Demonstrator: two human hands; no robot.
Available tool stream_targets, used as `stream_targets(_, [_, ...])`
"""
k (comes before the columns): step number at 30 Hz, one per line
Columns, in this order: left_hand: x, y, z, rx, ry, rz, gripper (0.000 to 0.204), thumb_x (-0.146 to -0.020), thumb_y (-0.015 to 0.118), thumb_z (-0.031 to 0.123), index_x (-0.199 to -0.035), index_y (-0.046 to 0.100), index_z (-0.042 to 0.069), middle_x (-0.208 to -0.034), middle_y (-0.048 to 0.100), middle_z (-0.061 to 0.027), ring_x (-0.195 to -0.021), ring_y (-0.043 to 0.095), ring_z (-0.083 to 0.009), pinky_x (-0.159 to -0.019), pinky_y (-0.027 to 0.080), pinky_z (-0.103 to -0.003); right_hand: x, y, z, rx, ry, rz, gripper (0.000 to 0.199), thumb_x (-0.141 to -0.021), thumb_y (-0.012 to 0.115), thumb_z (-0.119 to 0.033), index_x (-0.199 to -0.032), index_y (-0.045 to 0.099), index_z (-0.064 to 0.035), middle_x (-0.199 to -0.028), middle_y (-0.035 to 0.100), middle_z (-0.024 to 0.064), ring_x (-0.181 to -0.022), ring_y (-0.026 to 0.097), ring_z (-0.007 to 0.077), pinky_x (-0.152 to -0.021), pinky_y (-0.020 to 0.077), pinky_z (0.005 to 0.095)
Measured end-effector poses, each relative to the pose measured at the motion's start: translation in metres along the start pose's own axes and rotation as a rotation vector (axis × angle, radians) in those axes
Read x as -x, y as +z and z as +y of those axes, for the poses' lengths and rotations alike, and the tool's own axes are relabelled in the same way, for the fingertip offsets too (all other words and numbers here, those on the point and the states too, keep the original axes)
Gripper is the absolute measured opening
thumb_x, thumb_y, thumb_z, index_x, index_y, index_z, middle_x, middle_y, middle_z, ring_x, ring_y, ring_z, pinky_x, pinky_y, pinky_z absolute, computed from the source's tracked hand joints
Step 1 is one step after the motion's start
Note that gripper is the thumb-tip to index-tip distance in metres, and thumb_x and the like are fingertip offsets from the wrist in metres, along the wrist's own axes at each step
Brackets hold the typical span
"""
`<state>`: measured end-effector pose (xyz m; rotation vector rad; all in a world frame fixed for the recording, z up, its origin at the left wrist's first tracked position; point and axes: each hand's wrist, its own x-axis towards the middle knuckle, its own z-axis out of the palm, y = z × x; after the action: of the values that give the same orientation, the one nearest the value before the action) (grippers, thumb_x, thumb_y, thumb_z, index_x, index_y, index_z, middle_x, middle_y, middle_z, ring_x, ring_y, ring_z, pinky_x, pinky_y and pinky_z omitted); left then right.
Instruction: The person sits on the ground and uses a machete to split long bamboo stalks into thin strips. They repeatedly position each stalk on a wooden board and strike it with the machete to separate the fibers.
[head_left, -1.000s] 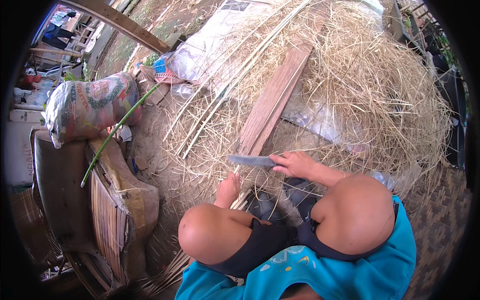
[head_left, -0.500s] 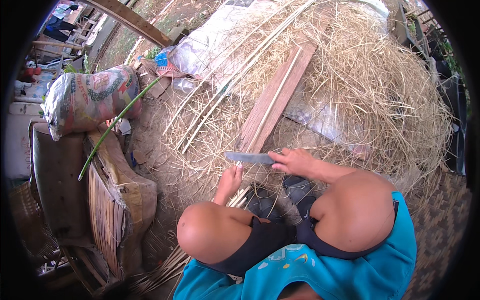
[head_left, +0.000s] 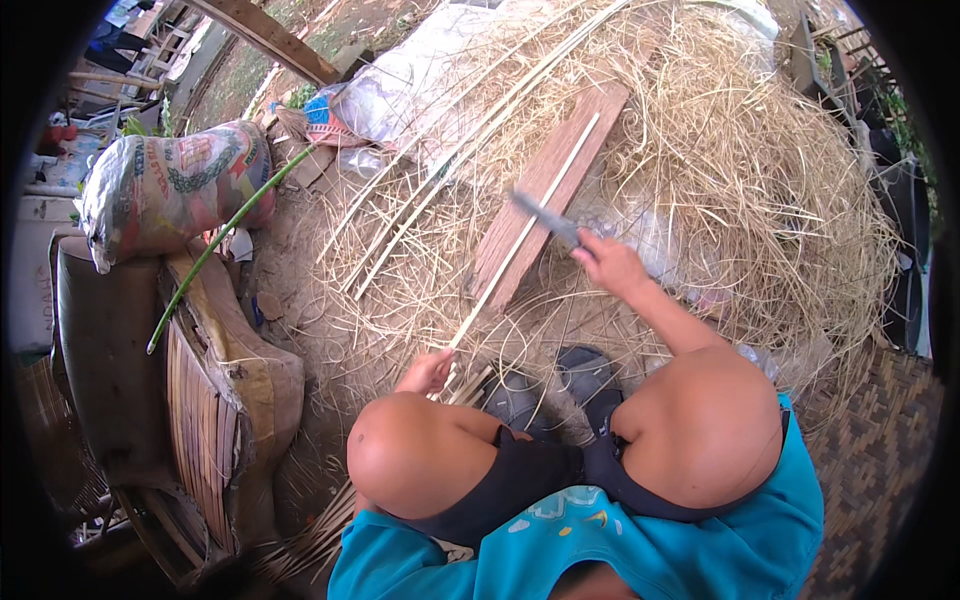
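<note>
Earthen floor (head_left: 300, 280) at ground level, littered with thin pale shavings and scraps. Large heap of curled shavings (head_left: 760, 180) to the right of and beyond the working spot, partly on clear plastic sheeting (head_left: 400, 90). Long loose strips (head_left: 480, 125) lying slantwise across the sheeting and floor, left of a reddish-brown wooden board (head_left: 548, 165).

Pale strip (head_left: 520, 240) laid lengthwise over the board, far end near the board's far edge, near end running off toward the body. Left hand (head_left: 428, 372): fingers closed around that near end, just in front of the left knee. Right hand (head_left: 612, 265): wrapped around the handle of a knife (head_left: 545, 215), arm extended forward. Grey blade slanting across the strip above the middle of the board; contact between blade and strip not possible to tell.

Noted further: squatting posture, dark shoes (head_left: 515, 400) between the hands and the body. At left, a stuffed printed sack (head_left: 180, 190) against a worn brown seat (head_left: 110, 370), with a green stalk (head_left: 205, 262) slanting across both. At far right, woven matting (head_left: 880, 450) in a dark-and-light pattern.
</note>
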<state>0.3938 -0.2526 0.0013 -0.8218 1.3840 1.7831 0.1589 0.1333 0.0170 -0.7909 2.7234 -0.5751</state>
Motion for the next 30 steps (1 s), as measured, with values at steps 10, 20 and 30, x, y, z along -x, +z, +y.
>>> stream_targets(10, [-0.059, 0.058, 0.055, -0.378, 0.437, 0.240, 0.045, -0.105, 0.055, 0.041, -0.085, 0.066, 0.003, -0.064, 0.054, -0.0003, -0.057, 0.045, -0.0073, -0.053, 0.038, -0.028, -0.017, 0.000, 0.012, -0.158, 0.020, 0.127, 0.042, -0.102, 0.053, -0.046, -0.132, 0.060, -0.0167, -0.084, 0.070, 0.0191, -0.079, 0.070, 0.0431, -0.071, 0.0563, 0.0524])
stream_targets(20, [-0.022, 0.031, 0.017, -0.517, 0.375, 0.330, 0.043, -0.105, 0.055, 0.035, -0.084, 0.068, -0.001, -0.070, 0.062, -0.0036, -0.067, 0.053, -0.0101, -0.062, 0.044, -0.032, -0.028, -0.042, 0.039, -0.183, 0.174, -0.002, 0.047, -0.105, 0.046, -0.048, -0.135, 0.058, -0.0133, -0.083, 0.071, 0.0188, -0.075, 0.070, 0.0380, -0.070, 0.0582, 0.0494])
stream_targets(30, [0.034, -0.028, -0.031, -0.565, 0.190, 0.408, 0.048, -0.105, 0.053, 0.040, -0.078, 0.063, 0.002, -0.063, 0.056, -0.0023, -0.056, 0.050, -0.0135, -0.055, 0.040, -0.033, -0.053, -0.091, 0.077, -0.174, 0.441, 0.068, 0.041, -0.106, 0.047, -0.042, -0.128, 0.062, -0.0112, -0.083, 0.071, 0.0175, -0.079, 0.072, 0.0333, -0.072, 0.0574, 0.0496])
